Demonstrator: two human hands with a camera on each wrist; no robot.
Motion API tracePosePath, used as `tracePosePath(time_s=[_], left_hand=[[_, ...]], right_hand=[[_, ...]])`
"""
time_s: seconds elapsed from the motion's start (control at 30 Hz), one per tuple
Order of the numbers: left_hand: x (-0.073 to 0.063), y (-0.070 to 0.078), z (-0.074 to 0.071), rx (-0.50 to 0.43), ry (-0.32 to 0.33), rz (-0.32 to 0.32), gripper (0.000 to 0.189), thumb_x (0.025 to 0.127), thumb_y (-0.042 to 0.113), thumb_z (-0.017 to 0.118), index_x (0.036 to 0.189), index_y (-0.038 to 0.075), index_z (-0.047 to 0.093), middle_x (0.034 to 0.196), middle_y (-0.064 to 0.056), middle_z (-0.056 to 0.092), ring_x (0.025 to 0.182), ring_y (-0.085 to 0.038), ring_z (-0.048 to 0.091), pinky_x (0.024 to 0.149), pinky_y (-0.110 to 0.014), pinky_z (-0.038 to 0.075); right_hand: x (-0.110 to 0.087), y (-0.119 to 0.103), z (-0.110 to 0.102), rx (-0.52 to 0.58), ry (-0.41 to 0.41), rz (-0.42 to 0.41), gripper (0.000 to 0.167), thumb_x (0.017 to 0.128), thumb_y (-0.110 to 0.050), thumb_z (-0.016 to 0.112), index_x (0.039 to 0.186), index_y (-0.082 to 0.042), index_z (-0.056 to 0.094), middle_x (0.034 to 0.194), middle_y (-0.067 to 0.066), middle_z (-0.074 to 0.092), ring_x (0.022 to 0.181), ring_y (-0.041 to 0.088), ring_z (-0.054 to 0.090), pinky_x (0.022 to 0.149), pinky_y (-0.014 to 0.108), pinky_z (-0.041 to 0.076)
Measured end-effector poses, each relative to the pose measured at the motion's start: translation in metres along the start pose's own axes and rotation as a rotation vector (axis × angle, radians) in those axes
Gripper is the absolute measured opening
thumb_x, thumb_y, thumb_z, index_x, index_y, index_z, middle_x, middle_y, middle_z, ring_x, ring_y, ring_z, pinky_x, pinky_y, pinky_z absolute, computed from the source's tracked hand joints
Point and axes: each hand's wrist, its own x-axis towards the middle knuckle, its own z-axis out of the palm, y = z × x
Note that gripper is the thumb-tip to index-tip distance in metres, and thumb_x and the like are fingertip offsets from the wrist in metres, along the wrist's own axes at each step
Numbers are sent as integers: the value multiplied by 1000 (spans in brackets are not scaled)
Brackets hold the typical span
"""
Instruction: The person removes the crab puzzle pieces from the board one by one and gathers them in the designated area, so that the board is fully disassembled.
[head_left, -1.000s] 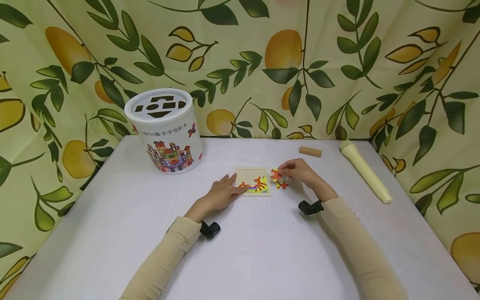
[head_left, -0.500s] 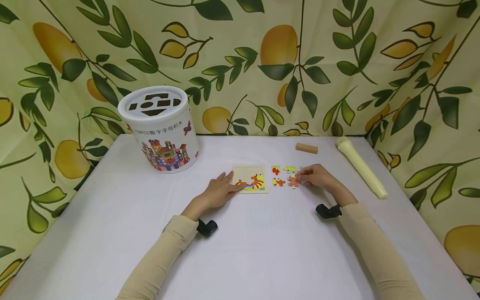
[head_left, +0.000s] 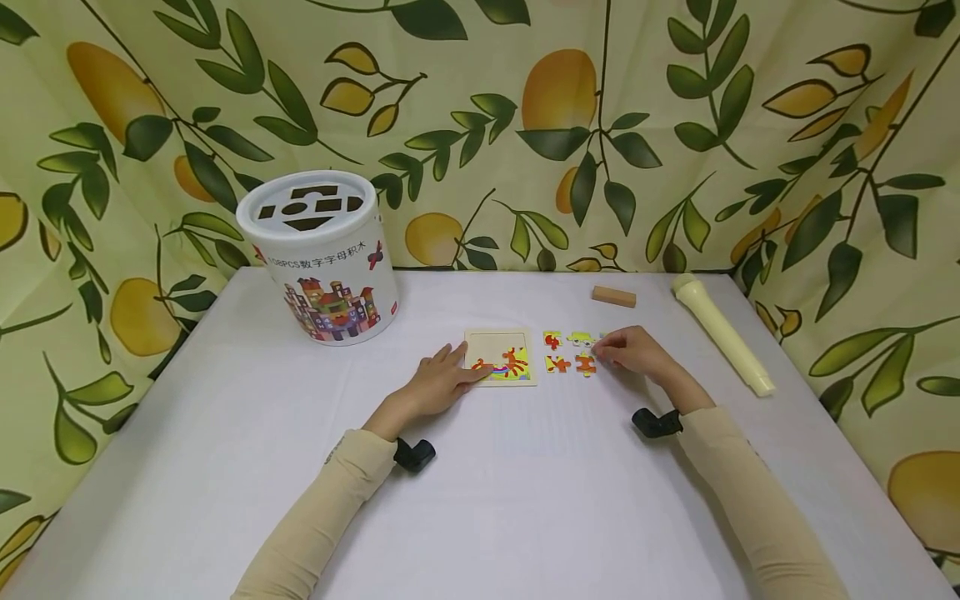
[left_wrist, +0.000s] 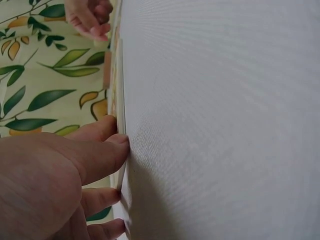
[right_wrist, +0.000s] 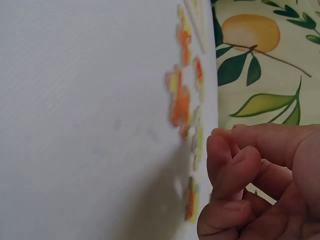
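A shallow wooden puzzle tray (head_left: 501,333) lies flat on the table, its lower part filled with colourful pieces. My left hand (head_left: 437,382) rests at the tray's left side, fingers extended and thumb lying over the filled pieces. The left wrist view shows my left thumb (left_wrist: 107,152) against the thin tray (left_wrist: 120,75) edge. To the right of the tray lie several loose jigsaw pieces, among them an orange piece (head_left: 585,365) and a red-and-yellow piece (head_left: 552,340). My right hand (head_left: 633,350) hovers just beside them, fingers loosely bent, nothing visible between them. It partly hides one piece (right_wrist: 191,200).
A white block bucket (head_left: 330,267) with shaped holes in its lid stands at the back left. A small wooden block (head_left: 613,297) lies behind the pieces. At the right is a cream microphone-shaped stick (head_left: 723,333). A patterned curtain (head_left: 465,125) hangs behind the white table (head_left: 480,500).
My right hand has carried an orange piece rightward, set it down among the spread-out pieces and let go. The left hand stays on the tray. The head view has shifted slightly.
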Motion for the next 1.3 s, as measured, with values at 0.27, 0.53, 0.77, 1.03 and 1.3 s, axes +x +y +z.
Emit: tracePosePath(time_s=[0.27, 0.53, 0.77, 1.03, 1.3], left_hand=[[-1, 0, -2, 29, 8, 18, 40, 97, 20, 46, 134, 33, 46, 151, -20, 21, 137, -46, 18, 104, -61, 22], [-1, 0, 0, 32, 1, 18, 40, 97, 21, 46, 134, 35, 46, 151, -20, 21, 137, -45, 19, 104, -61, 23], [0, -2, 2, 37, 7, 14, 40, 97, 21, 46, 134, 36, 45, 151, -19, 21, 137, -44, 19, 104, -59, 23], [0, -2, 3, 34, 1, 3, 41, 97, 22, 45, 134, 37, 45, 151, -18, 21, 137, -44, 19, 105, -59, 23], [-1, 1, 0, 30, 4, 3, 40, 97, 22, 45, 134, 35, 46, 151, -19, 20, 137, -44, 18, 105, -59, 22]], right_hand=[[14, -45, 16, 9, -20, -139, 26, 90, -17, 57, 109, -1, 64, 91, 12, 59, 73, 19, 51, 60, 24, 44], [28, -83, 60, -178, -140, -272, 35, 81, -20, 71, 112, -8, 62, 90, 10, 53, 78, 20, 47, 62, 26, 38], [31, -86, 70, -232, -123, -328, 32, 76, -17, 75, 104, -9, 61, 87, 10, 50, 82, 21, 43, 68, 29, 34], [25, -83, 71, -179, -85, -380, 33, 75, -15, 75, 101, -10, 56, 97, 14, 53, 87, 24, 48, 70, 30, 37], [26, -75, 65, -36, -41, -372, 13, 88, -2, 55, 96, -3, 64, 83, 9, 57, 66, 15, 46, 52, 23, 38]])
